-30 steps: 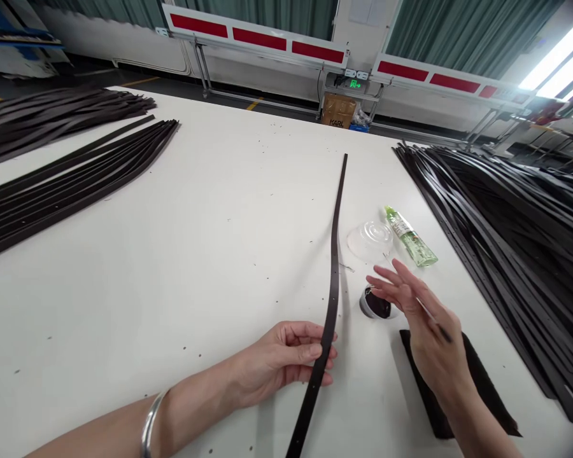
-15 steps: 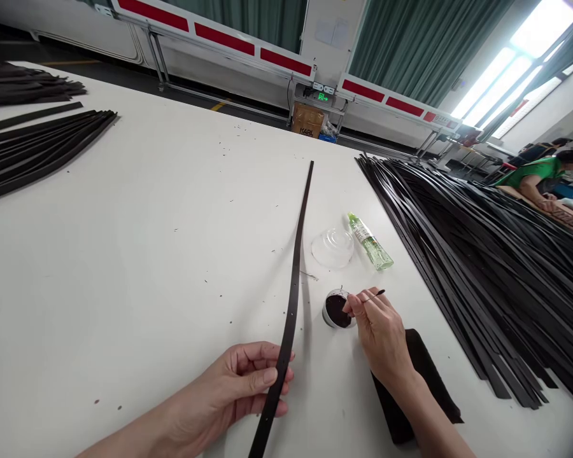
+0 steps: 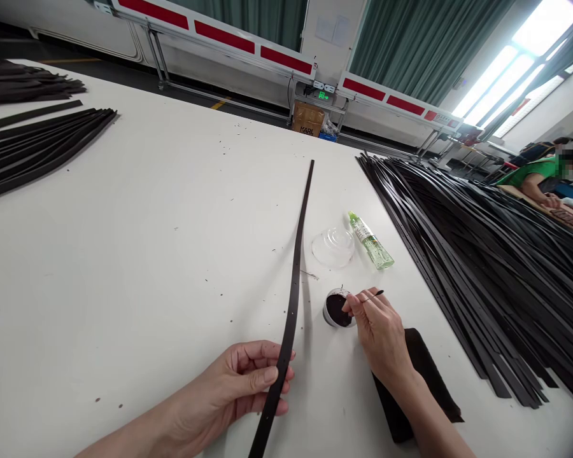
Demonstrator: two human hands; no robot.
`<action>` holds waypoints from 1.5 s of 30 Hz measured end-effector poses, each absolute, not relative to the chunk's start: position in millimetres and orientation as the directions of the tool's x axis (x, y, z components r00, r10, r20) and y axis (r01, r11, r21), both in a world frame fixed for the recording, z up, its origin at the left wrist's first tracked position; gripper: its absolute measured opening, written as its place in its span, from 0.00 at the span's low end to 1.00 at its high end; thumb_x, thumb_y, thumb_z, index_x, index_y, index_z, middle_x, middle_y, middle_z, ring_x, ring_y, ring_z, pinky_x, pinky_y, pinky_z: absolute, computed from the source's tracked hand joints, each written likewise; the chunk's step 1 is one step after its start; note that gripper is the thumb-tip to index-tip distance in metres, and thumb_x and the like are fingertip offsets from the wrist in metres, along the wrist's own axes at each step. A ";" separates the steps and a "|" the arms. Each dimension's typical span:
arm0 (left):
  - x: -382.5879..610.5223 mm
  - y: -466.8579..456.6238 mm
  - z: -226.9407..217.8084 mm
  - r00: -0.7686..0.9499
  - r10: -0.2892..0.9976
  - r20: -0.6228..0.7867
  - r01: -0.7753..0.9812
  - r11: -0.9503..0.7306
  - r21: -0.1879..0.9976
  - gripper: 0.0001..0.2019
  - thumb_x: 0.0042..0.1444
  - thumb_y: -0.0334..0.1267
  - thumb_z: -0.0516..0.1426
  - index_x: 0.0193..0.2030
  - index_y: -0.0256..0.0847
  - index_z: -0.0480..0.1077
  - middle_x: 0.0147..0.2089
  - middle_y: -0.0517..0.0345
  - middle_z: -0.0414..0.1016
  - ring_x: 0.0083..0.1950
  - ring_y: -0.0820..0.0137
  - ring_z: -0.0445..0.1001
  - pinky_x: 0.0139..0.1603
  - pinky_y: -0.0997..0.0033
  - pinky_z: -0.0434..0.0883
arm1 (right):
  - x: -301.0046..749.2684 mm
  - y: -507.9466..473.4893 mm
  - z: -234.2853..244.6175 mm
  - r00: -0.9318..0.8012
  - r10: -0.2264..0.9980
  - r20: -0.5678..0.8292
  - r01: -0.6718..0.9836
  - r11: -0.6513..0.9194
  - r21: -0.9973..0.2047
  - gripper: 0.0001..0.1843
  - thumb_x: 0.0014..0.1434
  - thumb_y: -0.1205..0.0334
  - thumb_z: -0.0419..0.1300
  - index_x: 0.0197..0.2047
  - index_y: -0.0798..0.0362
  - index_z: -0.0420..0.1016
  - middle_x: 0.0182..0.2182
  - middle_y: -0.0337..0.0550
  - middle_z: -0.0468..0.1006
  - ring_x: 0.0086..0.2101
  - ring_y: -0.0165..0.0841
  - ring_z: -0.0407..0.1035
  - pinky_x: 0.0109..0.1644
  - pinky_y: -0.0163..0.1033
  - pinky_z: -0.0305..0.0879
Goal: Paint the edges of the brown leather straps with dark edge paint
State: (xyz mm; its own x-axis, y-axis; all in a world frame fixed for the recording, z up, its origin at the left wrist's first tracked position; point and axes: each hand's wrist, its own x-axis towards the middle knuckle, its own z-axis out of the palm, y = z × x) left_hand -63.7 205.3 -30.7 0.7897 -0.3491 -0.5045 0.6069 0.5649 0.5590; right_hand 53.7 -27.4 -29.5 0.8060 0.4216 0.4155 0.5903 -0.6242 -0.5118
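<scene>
My left hand [image 3: 248, 381] is closed on a long black belt strap [image 3: 293, 292] with small holes along it, the thumb on top and the fingers beneath. The strap rises away from me, its narrow far end pointing to the back of the table. My right hand [image 3: 384, 340] pinches a thin cotton swab [image 3: 379, 293], whose dark upper tip sticks out above the fingers. Its lower end is hidden by the fingertips, which are over the rim of a small round cup [image 3: 338, 308] of dark paste or liquid. Under my right wrist lies a black cloth pad [image 3: 430, 369].
Beyond the cup are a clear plastic lid [image 3: 333, 247] and a green tube [image 3: 370, 240]. A big pile of black straps [image 3: 458, 254] covers the right side; more strap bundles [image 3: 42, 143] lie far left. Dark specks dot the white table [image 3: 148, 286]. A person in green [image 3: 537, 178] sits far right.
Almost nothing differs. Both hands keep the same hold and place, and the view has shifted only very slightly.
</scene>
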 end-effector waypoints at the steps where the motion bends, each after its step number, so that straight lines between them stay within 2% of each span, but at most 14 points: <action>1: -63.8 205.4 -30.5 0.789 -0.345 -0.508 0.607 0.566 0.558 0.10 0.54 0.33 0.66 0.43 0.38 0.78 0.40 0.53 0.77 0.41 0.68 0.72 0.47 0.61 0.77 | 52.2 -27.6 -26.8 0.808 0.413 0.421 0.588 -0.623 -0.517 0.20 0.72 0.58 0.47 0.30 0.51 0.69 0.25 0.40 0.71 0.32 0.35 0.65 0.42 0.42 0.62; 3: -63.8 205.5 -30.2 0.791 -0.339 -0.510 0.604 0.566 0.560 0.09 0.53 0.34 0.66 0.43 0.39 0.78 0.39 0.53 0.77 0.41 0.69 0.72 0.46 0.61 0.77 | 48.1 -27.7 -20.1 0.826 0.360 0.433 0.560 -0.608 -0.563 0.20 0.72 0.57 0.46 0.30 0.51 0.70 0.25 0.40 0.72 0.31 0.35 0.66 0.40 0.41 0.63; 5: -63.4 205.5 -29.8 0.796 -0.339 -0.501 0.597 0.568 0.566 0.08 0.54 0.34 0.66 0.42 0.38 0.78 0.39 0.53 0.77 0.41 0.69 0.72 0.46 0.61 0.77 | 42.9 -27.5 -13.6 0.880 0.243 0.409 0.472 -0.560 -0.681 0.21 0.72 0.55 0.46 0.30 0.51 0.71 0.27 0.40 0.73 0.31 0.34 0.67 0.39 0.40 0.64; 8: -62.5 205.0 -29.6 0.809 -0.345 -0.476 0.584 0.573 0.575 0.08 0.54 0.33 0.66 0.42 0.38 0.78 0.39 0.53 0.76 0.40 0.70 0.72 0.47 0.60 0.77 | 33.7 -25.8 -8.9 0.960 0.085 0.267 0.279 -0.374 -0.885 0.22 0.71 0.51 0.49 0.30 0.52 0.74 0.28 0.42 0.75 0.31 0.34 0.69 0.37 0.39 0.66; 10: -62.3 204.0 -29.6 0.816 -0.342 -0.467 0.574 0.578 0.580 0.08 0.54 0.33 0.65 0.42 0.37 0.77 0.39 0.53 0.76 0.39 0.70 0.73 0.48 0.60 0.77 | 25.8 -23.0 -9.1 0.979 0.075 0.190 0.203 -0.261 -0.944 0.22 0.70 0.50 0.49 0.31 0.53 0.74 0.29 0.43 0.75 0.32 0.35 0.70 0.38 0.39 0.67; 12: -62.5 202.9 -29.6 0.820 -0.346 -0.456 0.569 0.584 0.579 0.08 0.54 0.32 0.65 0.42 0.36 0.77 0.39 0.53 0.76 0.39 0.71 0.73 0.48 0.60 0.77 | 15.5 -18.5 -9.5 0.981 0.099 0.169 0.187 -0.203 -0.961 0.21 0.71 0.51 0.49 0.33 0.53 0.75 0.30 0.43 0.75 0.33 0.35 0.70 0.39 0.40 0.67; 15: -62.9 201.5 -30.5 0.819 -0.372 -0.438 0.572 0.596 0.564 0.08 0.53 0.31 0.66 0.40 0.36 0.76 0.38 0.53 0.76 0.39 0.70 0.74 0.47 0.61 0.77 | -1.3 -10.2 -7.2 0.937 0.213 0.278 0.320 -0.199 -0.926 0.19 0.72 0.59 0.47 0.34 0.53 0.74 0.31 0.43 0.75 0.35 0.35 0.70 0.42 0.41 0.66; 19: -63.2 200.6 -32.4 0.821 -0.387 -0.419 0.569 0.610 0.552 0.07 0.54 0.31 0.65 0.40 0.36 0.76 0.39 0.51 0.77 0.40 0.70 0.75 0.46 0.61 0.77 | -12.9 0.1 -3.4 0.712 0.451 0.538 0.645 -0.119 -0.755 0.15 0.68 0.73 0.46 0.39 0.54 0.72 0.31 0.43 0.75 0.34 0.34 0.69 0.40 0.43 0.65; 22: -63.4 200.2 -32.6 0.830 -0.385 -0.403 0.557 0.611 0.563 0.08 0.54 0.32 0.65 0.41 0.36 0.76 0.40 0.50 0.77 0.40 0.69 0.75 0.46 0.62 0.78 | -12.8 4.9 -4.9 0.613 0.517 0.598 0.730 -0.083 -0.678 0.15 0.64 0.79 0.46 0.43 0.55 0.70 0.32 0.44 0.76 0.34 0.35 0.69 0.39 0.43 0.66; 32: -61.9 199.3 -31.4 0.830 -0.382 -0.407 0.557 0.613 0.560 0.09 0.51 0.32 0.67 0.39 0.36 0.76 0.36 0.53 0.78 0.38 0.69 0.74 0.42 0.63 0.77 | -11.5 7.8 -7.8 0.562 0.570 0.600 0.772 -0.102 -0.627 0.17 0.63 0.81 0.46 0.45 0.55 0.69 0.33 0.45 0.77 0.35 0.35 0.69 0.38 0.44 0.67; 45: -62.5 199.9 -32.0 0.837 -0.397 -0.376 0.547 0.607 0.576 0.07 0.53 0.32 0.66 0.39 0.37 0.75 0.36 0.54 0.76 0.37 0.70 0.73 0.42 0.64 0.77 | -10.1 14.3 -3.1 0.513 0.580 0.632 0.817 -0.105 -0.567 0.15 0.63 0.79 0.48 0.46 0.53 0.69 0.31 0.44 0.78 0.32 0.35 0.71 0.36 0.43 0.70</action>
State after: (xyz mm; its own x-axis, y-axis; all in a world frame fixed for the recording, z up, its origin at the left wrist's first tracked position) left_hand -62.5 199.9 -32.0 0.8372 -0.3970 -0.3761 0.5469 0.6074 0.5762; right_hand -10.1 14.3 -3.1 0.5132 0.5803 0.6324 0.8173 -0.1054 -0.5665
